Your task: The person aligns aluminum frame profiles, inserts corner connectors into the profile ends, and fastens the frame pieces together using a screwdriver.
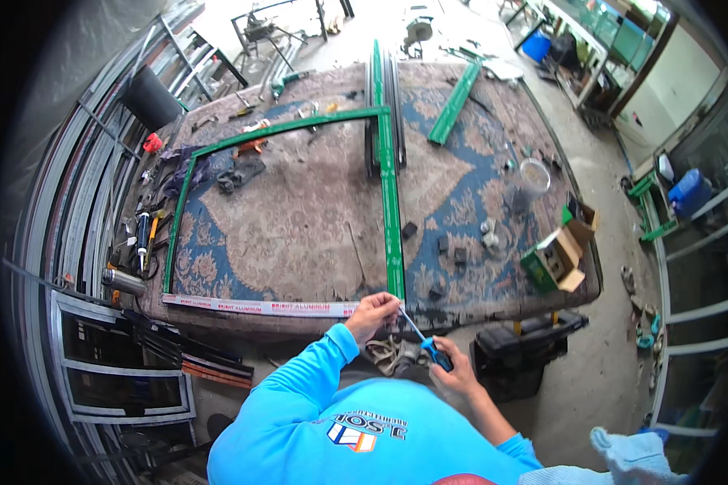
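A screwdriver with a blue and black handle is in my right hand, which is closed around the handle. Its thin shaft slants up and left toward the near right corner of a rectangular frame. Three sides of that frame are green, while the near side carries white film with red print. At this corner my left hand has its fingers pinched together beside the screwdriver's tip. Whatever the fingertips hold is too small to make out, and the tip itself is hidden.
The frame lies on a carpet-covered table. Dark profiles and a loose green bar lie beyond it. To the right are a clear plastic container, small black blocks and an open carton. A black toolbox stands beside the near edge.
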A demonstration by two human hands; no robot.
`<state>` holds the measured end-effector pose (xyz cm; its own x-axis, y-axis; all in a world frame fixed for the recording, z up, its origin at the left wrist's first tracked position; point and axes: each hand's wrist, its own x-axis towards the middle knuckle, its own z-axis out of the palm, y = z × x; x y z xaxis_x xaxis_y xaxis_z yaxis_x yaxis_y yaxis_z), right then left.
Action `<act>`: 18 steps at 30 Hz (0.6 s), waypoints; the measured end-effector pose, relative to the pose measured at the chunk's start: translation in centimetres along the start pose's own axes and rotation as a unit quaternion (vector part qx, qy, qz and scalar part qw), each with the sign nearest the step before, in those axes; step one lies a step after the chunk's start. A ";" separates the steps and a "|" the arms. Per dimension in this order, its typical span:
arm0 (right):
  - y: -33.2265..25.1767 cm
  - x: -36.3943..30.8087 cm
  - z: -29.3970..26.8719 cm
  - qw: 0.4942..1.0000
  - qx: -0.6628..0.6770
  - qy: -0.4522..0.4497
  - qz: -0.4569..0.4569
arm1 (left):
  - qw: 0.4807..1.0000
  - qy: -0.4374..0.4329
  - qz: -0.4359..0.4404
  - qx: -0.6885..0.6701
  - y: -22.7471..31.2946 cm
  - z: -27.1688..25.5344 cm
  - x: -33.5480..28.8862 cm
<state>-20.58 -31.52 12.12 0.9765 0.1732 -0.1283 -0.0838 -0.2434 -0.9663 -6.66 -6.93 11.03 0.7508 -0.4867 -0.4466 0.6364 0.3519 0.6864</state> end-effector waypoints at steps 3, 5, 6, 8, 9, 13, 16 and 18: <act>-2.4 -0.1 -0.4 0.997 -0.062 -0.025 -0.039 | 1.000 -0.002 -0.014 -0.001 -0.8 -1.6 -1.6; -3.5 -0.3 -1.2 0.987 -0.129 -0.040 -0.085 | 0.999 -0.025 -0.046 0.007 -0.8 -2.4 -2.8; -4.2 -0.3 -1.8 0.979 -0.175 -0.048 -0.096 | 0.997 -0.028 -0.073 0.006 -0.9 -2.8 -3.2; -6.1 -0.7 -2.1 0.962 -0.244 -0.055 -0.106 | 0.991 -0.050 -0.125 -0.011 -1.4 -3.7 -3.6; -6.6 -1.1 -1.9 0.952 -0.283 -0.067 -0.095 | 0.987 -0.053 -0.148 -0.018 -1.7 -4.0 -3.9; -8.3 -3.1 -0.1 0.942 -0.323 -0.061 -0.070 | 0.970 -0.102 -0.218 0.018 -1.5 -4.9 -5.3; -8.4 -4.9 1.9 0.942 -0.321 -0.087 -0.037 | 0.949 -0.174 -0.218 0.145 -1.5 -6.2 -6.0; -6.9 -6.4 4.3 0.982 -0.178 -0.057 0.008 | 0.943 -0.189 -0.216 0.168 -1.6 -6.9 -6.3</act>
<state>-27.13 -26.86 18.65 0.9456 0.2663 -0.1869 -0.0050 -0.5625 -0.8268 -11.20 1.09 8.76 0.2771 -0.7988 -0.5340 0.7298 -0.1865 0.6578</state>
